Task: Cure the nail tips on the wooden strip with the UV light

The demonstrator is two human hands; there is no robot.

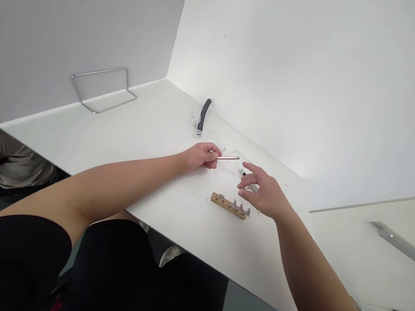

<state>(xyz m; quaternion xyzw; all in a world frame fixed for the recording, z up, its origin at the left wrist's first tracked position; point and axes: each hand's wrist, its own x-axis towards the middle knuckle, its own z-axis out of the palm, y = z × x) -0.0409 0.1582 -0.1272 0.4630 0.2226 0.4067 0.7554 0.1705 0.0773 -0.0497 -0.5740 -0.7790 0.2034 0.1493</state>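
My left hand (201, 157) grips a thin pinkish metal rod (228, 157), like a slim pen, whose tip points right across the white desk (149, 132). My right hand (262, 192) hangs open, fingers apart, over a small dark-and-silver object (245, 175) whose exact kind I cannot tell. The fingers partly hide it. Just below my hands lies a wooden strip (229, 206) set with several metal pegs and screws. Near the wall stands a dark-handled tool (204, 114) beside a tangle of thin white wire (197, 126).
A bent metal wire frame (103, 90) leans against the left partition. White partitions rise behind the desk. Small scraps dot its surface. To the right lies a lower pale surface (363, 247) with a metal bar (405, 248). My black-clad legs show below the desk edge.
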